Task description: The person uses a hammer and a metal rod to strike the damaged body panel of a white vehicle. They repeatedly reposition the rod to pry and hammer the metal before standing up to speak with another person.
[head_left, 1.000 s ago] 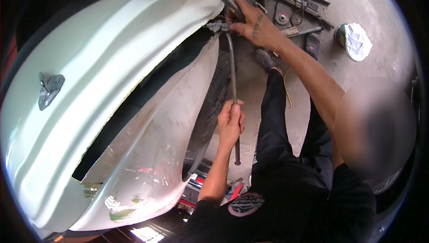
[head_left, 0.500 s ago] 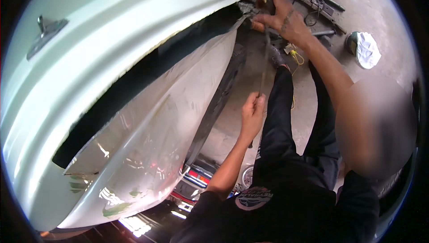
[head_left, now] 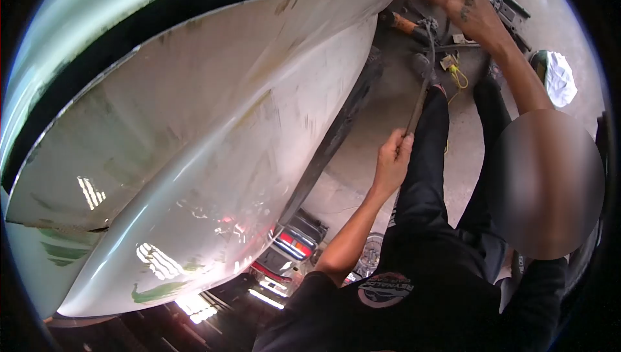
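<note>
Up near the top edge, the right hand is spread open with fingers resting at the corner of the big curved white metal car panel, not gripping anything I can see. Lower down, the left hand is closed tight around the bottom end of a thin bent grey metal rod. That rod's top end vanishes into grimy clutter by the panel corner, hard to make out. Farther off, a white rag lies on the concrete floor, partly cut off.
</note>
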The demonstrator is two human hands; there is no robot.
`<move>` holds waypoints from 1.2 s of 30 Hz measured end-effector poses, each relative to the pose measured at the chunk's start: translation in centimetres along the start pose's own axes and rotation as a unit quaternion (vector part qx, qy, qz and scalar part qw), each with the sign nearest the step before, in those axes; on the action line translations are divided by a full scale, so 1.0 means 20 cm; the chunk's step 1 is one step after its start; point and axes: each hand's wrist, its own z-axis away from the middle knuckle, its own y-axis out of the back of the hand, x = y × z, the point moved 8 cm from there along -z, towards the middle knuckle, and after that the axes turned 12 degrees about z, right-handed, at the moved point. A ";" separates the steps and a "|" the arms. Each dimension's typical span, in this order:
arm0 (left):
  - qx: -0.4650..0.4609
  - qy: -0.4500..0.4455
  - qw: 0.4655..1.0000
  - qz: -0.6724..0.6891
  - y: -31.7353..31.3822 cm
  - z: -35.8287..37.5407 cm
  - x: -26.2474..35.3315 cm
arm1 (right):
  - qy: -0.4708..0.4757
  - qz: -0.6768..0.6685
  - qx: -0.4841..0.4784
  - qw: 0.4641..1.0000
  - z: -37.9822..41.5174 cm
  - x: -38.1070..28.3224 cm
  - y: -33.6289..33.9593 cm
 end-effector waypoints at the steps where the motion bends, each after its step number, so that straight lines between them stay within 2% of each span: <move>1: -0.007 -0.005 1.000 0.003 -0.01 0.01 -0.01 | -0.018 -0.055 -0.004 0.998 0.01 0.02 -0.01; 3: -0.014 -0.003 1.000 0.012 -0.03 0.01 -0.03 | -0.038 -0.112 -0.002 0.993 0.01 0.06 -0.03; 5: -0.026 0.014 0.999 0.018 -0.03 0.04 -0.02 | -0.005 -0.002 0.064 0.998 0.01 0.07 0.01; 6: -0.034 0.011 0.999 0.014 -0.03 0.05 -0.02 | -0.008 -0.001 0.072 0.997 0.01 0.08 0.02; 8: -0.028 0.040 0.999 0.003 -0.01 0.08 -0.06 | -0.062 -0.088 0.019 0.994 0.02 0.11 -0.03; 9: -0.037 0.040 0.999 0.001 -0.01 0.09 -0.09 | -0.067 -0.086 0.026 0.994 0.02 0.12 -0.03; 11: -0.029 0.049 0.997 0.058 0.00 0.10 -0.18 | 0.018 0.009 0.060 0.998 0.03 0.07 -0.01; 12: -0.036 0.050 0.997 0.055 0.01 0.10 -0.22 | 0.013 0.011 0.065 0.998 0.04 0.08 0.00; 15: -0.041 0.078 0.995 0.037 0.02 0.13 -0.28 | 0.038 -0.043 0.092 0.994 0.08 0.05 0.01; 18: -0.039 0.069 0.997 -0.011 0.01 0.12 -0.32 | -0.021 -0.133 0.055 0.989 0.14 0.02 0.02; 19: -0.036 0.059 0.997 -0.035 0.01 0.12 -0.31 | -0.026 -0.091 0.073 0.993 0.12 0.04 0.02; 23: -0.054 0.050 0.996 -0.053 0.01 0.11 -0.33 | -0.038 -0.079 0.087 0.992 0.16 0.10 0.02; 25: -0.066 0.056 0.993 -0.081 0.02 0.11 -0.36 | 0.020 0.017 0.152 0.988 0.15 0.07 0.06; 26: -0.075 0.059 0.990 -0.107 0.02 0.10 -0.38 | 0.020 0.017 0.157 0.987 0.14 0.07 0.06; 29: -0.084 0.078 0.986 -0.119 0.03 0.08 -0.41 | 0.023 -0.054 0.141 0.988 0.08 0.06 0.02; 32: -0.079 0.044 0.990 -0.110 0.04 0.05 -0.42 | -0.006 -0.038 0.112 0.993 0.07 0.09 0.00; 36: -0.074 0.046 0.992 -0.094 0.04 0.03 -0.43 | 0.007 -0.054 0.112 0.992 0.08 0.12 -0.01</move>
